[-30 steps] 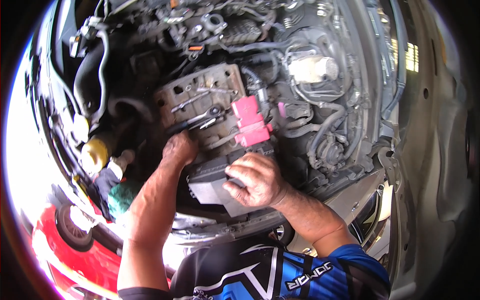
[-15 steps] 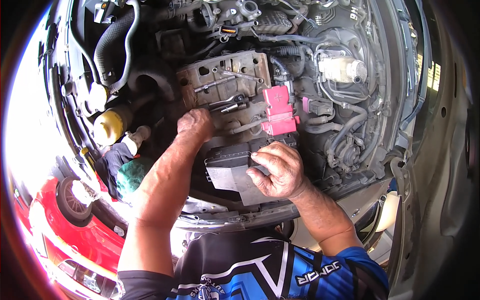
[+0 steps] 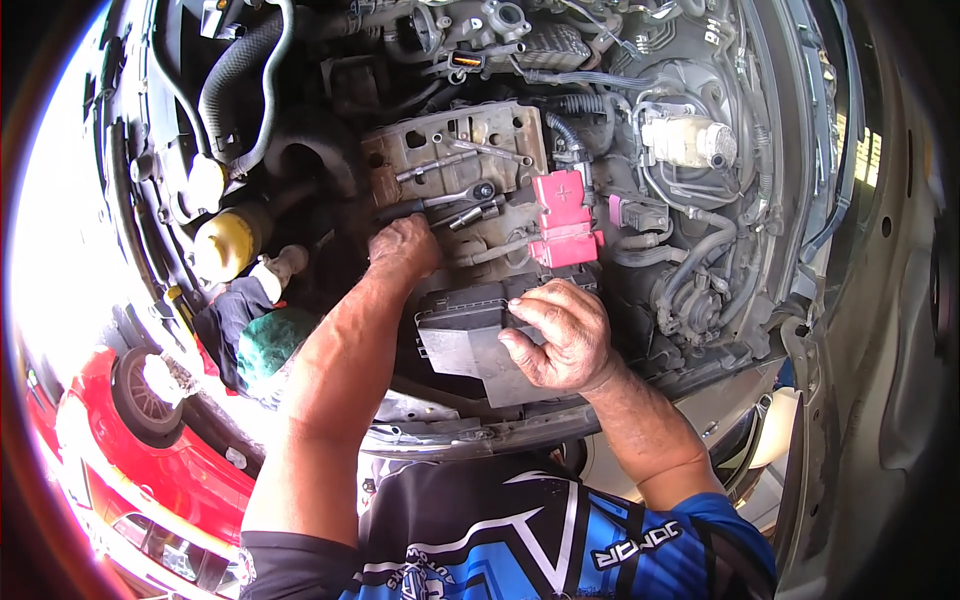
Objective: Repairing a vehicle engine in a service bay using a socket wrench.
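My left hand point(image 3: 405, 248) is closed at the left edge of the rusty metal tray point(image 3: 510, 130) in the engine bay. Its fingertips point down out of sight, so what they hold, if anything, is hidden. Just above its knuckles lies a ratchet point(image 3: 455, 198), its dark handle reaching left. Beside that rests a short socket tool point(image 3: 472, 214). My right hand point(image 3: 565, 335) hovers over or rests on the black fuse box point(image 3: 465, 345), fingers bent, thumb apart, with nothing visible in it. A red terminal cover point(image 3: 563, 215) is beyond it.
Two slim metal tools, an extension bar point(image 3: 435, 166) and a wrench point(image 3: 495, 152), lie farther back on the tray. A yellow-capped reservoir point(image 3: 225, 243) and a green cloth point(image 3: 272, 343) are at left. A fluid reservoir point(image 3: 690, 140) stands at right, among hoses.
The view has shifted slightly. My left hand sits a little lower against the ratchet, and more of the ratchet handle shows. The right hand has hardly moved.
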